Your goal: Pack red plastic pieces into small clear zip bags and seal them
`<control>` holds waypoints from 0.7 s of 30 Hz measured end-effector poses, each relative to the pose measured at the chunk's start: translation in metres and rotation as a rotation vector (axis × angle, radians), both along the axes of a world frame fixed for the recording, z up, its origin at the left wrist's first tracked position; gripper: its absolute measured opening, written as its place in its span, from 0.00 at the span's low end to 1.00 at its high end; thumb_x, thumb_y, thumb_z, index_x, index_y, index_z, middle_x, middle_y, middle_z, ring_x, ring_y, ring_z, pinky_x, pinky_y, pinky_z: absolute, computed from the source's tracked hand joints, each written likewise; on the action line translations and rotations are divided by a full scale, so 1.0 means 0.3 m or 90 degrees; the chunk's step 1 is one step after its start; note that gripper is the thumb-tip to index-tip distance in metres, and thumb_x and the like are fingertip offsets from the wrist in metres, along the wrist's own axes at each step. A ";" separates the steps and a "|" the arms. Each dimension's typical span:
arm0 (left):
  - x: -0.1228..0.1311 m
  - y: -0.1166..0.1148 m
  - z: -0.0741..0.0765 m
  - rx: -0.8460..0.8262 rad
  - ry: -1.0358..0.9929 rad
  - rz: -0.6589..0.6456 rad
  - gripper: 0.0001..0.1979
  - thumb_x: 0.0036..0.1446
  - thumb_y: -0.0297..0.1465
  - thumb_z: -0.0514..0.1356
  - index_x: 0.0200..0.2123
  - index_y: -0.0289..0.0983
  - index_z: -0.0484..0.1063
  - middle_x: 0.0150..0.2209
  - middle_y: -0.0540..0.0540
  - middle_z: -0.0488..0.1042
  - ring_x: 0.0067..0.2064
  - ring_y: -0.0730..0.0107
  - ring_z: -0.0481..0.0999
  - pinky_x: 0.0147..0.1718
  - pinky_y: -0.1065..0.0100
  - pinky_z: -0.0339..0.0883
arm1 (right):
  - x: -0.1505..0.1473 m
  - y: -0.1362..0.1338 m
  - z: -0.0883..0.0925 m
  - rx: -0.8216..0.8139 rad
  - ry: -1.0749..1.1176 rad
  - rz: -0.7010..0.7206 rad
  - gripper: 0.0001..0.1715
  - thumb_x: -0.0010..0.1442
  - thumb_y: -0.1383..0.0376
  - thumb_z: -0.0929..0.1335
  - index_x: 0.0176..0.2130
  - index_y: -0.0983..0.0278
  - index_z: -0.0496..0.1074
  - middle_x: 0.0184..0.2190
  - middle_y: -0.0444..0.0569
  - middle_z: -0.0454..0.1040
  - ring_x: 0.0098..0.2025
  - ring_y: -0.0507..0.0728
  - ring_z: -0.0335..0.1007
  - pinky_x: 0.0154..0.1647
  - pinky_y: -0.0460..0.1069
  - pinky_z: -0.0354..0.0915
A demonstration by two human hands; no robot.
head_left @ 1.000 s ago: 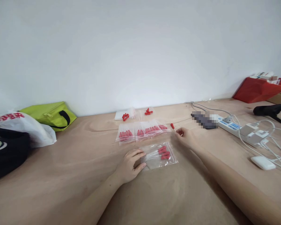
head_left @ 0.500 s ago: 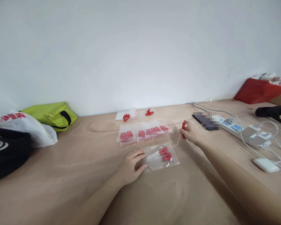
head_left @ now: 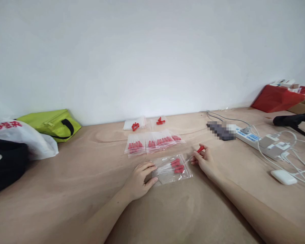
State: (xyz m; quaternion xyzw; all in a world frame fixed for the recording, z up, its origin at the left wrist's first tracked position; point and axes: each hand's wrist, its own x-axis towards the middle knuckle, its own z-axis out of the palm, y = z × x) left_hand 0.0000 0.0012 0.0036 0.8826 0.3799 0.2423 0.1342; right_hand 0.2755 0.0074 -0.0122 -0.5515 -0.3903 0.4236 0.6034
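Observation:
A clear zip bag (head_left: 165,177) lies flat in front of me with several red-bulbed droppers (head_left: 177,162) inside, their bulbs toward the right end. My left hand (head_left: 140,179) rests at the bag's left end, thumb and fingers apart, fingertips touching the plastic. At the bag's right end, my right hand (head_left: 204,159) pinches one glass dropper by its red bulb (head_left: 200,149). Its thin tube slants down left to the bag's mouth; whether the tip is inside, I cannot tell. Behind lies a row of filled zip bags (head_left: 152,140) with red bulbs showing.
Loose red-bulbed droppers (head_left: 160,121) lie near the wall, with more on white bags (head_left: 128,124). To the right are a phone (head_left: 221,131), a power strip (head_left: 251,137) with cables and a white case (head_left: 284,177). A green bag (head_left: 51,123) and white plastic bag (head_left: 40,144) stand left.
My right hand has come down and closer to the bag, tilting the dropper so its tube points left at the bag's mouth. My left hand stays on the bag. The view has shifted slightly.

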 end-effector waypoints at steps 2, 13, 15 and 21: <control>0.000 -0.001 0.001 0.001 0.005 -0.002 0.15 0.54 0.36 0.55 0.45 0.39 0.68 0.47 0.43 0.69 0.50 0.61 0.66 0.48 0.57 0.62 | -0.003 -0.009 0.003 -0.009 -0.003 0.007 0.37 0.43 0.51 0.68 0.47 0.59 0.50 0.21 0.36 0.63 0.21 0.51 0.66 0.19 0.46 0.64; 0.002 -0.003 0.008 0.001 0.007 -0.006 0.14 0.54 0.35 0.54 0.44 0.39 0.68 0.47 0.43 0.69 0.49 0.62 0.67 0.48 0.58 0.63 | -0.022 -0.023 0.000 -0.010 0.069 0.039 0.34 0.43 0.52 0.70 0.44 0.58 0.51 0.22 0.36 0.66 0.22 0.50 0.68 0.26 0.48 0.68; 0.003 -0.003 0.011 0.000 0.010 -0.005 0.15 0.54 0.35 0.54 0.44 0.38 0.68 0.47 0.43 0.69 0.49 0.62 0.67 0.48 0.58 0.62 | -0.023 -0.027 -0.007 -0.016 0.099 0.048 0.32 0.44 0.52 0.69 0.43 0.59 0.52 0.23 0.37 0.67 0.23 0.51 0.69 0.28 0.49 0.69; 0.000 0.002 -0.001 -0.004 0.017 0.002 0.15 0.54 0.35 0.55 0.45 0.38 0.68 0.48 0.43 0.68 0.50 0.60 0.66 0.49 0.56 0.61 | -0.022 -0.034 -0.020 -0.010 0.166 0.032 0.28 0.45 0.54 0.70 0.40 0.59 0.54 0.26 0.40 0.70 0.30 0.52 0.72 0.33 0.49 0.70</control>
